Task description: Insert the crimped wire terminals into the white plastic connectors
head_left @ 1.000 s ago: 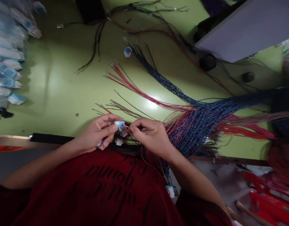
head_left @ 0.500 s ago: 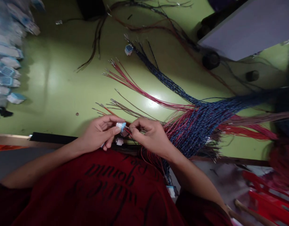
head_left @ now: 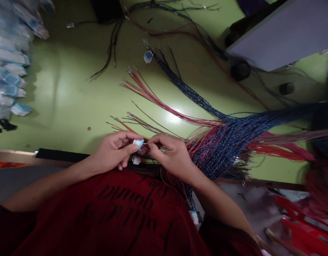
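Between the thumb and fingers of my left hand (head_left: 115,149) is a small white and blue connector housing (head_left: 138,143). My right hand (head_left: 168,149) is closed in a pinch on a thin wire (head_left: 146,143), whose metal tip points at the blue face of the housing. Whether the tip is inside a hole is too small to tell. Just below the fingers hangs another pale connector (head_left: 136,160). Orange wires (head_left: 121,123) and brown wires (head_left: 142,122) with crimped ends lie beyond my hands.
A thick bundle of blue-black twisted wires (head_left: 222,153) spreads to the right, with red wires (head_left: 158,101) fanning leftward. Another connector (head_left: 148,57) lies near the blue wire ends. Bagged connectors (head_left: 11,78) line the left side. A grey panel (head_left: 281,39) stands at upper right.
The wire tip in my right hand now shows in line with the housing's blue face. My hands have barely moved; the whole view has shifted slightly.
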Available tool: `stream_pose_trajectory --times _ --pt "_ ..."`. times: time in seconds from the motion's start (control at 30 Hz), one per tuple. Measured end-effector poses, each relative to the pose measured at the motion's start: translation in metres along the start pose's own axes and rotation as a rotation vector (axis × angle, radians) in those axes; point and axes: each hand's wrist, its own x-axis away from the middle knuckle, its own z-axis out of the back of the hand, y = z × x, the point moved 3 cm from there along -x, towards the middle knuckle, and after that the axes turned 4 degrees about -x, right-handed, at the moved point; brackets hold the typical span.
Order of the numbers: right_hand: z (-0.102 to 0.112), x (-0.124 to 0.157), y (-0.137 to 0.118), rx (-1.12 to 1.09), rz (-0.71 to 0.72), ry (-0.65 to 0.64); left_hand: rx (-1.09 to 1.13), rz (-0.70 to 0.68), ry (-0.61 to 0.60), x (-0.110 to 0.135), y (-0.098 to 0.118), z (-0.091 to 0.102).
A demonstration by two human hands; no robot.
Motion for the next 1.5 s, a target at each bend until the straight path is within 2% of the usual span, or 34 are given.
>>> stream_pose_trajectory --times 0.43,0.8,0.93,1.0,1.1,1.37,1.5 --pt "-0.004 0.003 0.003 0.0 0.071 0.028 -0.035 -0.026 0.029 -0.001 0.001 -0.001" --pt "-0.011 0.0 0.007 0.043 0.193 0.022 -0.025 -0.046 -0.004 -0.004 -0.007 -0.001" --pt "-0.01 0.002 0.006 -0.077 0.111 0.0 -0.005 -0.05 -0.016 -0.003 -0.007 -0.002" --pt "-0.008 0.004 0.005 -0.154 0.053 -0.008 0.009 -0.064 -0.015 -0.001 -0.006 -0.002" --pt "-0.006 0.005 0.002 -0.178 0.062 -0.002 0.007 -0.075 -0.024 0.0 -0.003 -0.002" --pt "0.002 0.003 0.003 0.02 0.144 0.078 -0.047 -0.064 -0.05 -0.011 0.011 -0.008" --pt "0.01 -0.001 0.002 0.025 0.144 0.123 -0.04 -0.078 -0.082 -0.021 0.022 -0.008"
